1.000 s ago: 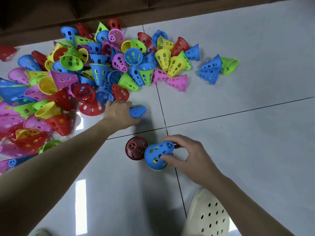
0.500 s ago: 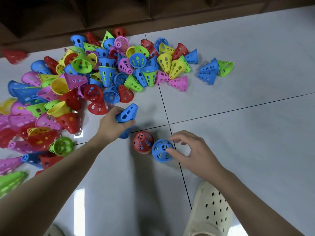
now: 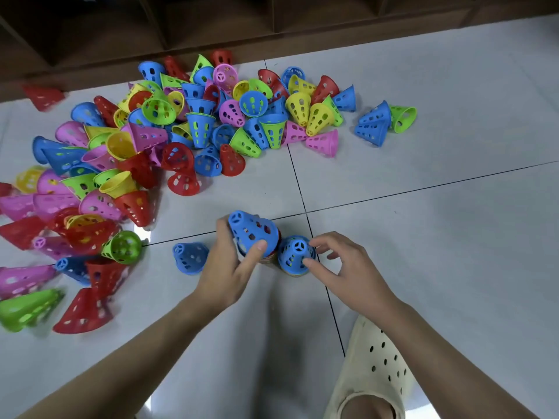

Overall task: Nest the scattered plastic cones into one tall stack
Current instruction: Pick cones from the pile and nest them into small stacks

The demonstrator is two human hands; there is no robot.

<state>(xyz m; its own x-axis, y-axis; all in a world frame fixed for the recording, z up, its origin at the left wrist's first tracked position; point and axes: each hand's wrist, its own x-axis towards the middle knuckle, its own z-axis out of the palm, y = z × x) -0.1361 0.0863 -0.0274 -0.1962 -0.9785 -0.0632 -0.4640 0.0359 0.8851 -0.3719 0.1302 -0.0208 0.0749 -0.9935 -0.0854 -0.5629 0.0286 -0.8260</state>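
My left hand grips a blue perforated cone, tilted over the red-topped stack on the white tiled floor; red shows through the cone's holes. Right beside it stands a second stack topped by a blue cone, which my right hand pinches at its rim with thumb and fingers. Another loose blue cone stands upright just left of my left hand. A big pile of scattered cones in blue, red, green, yellow and pink covers the floor at the upper left.
Two blue cones and a green one lie apart at the right of the pile. A cream perforated clog on my foot is at the bottom right. Dark wooden furniture runs along the far edge. Bare tiles extend to the right.
My left hand picked a blue cone from the pile's edge and brought it down and right over the red-topped stack. A second blue cone now stands left of that hand. The right hand stayed on its blue-topped stack.
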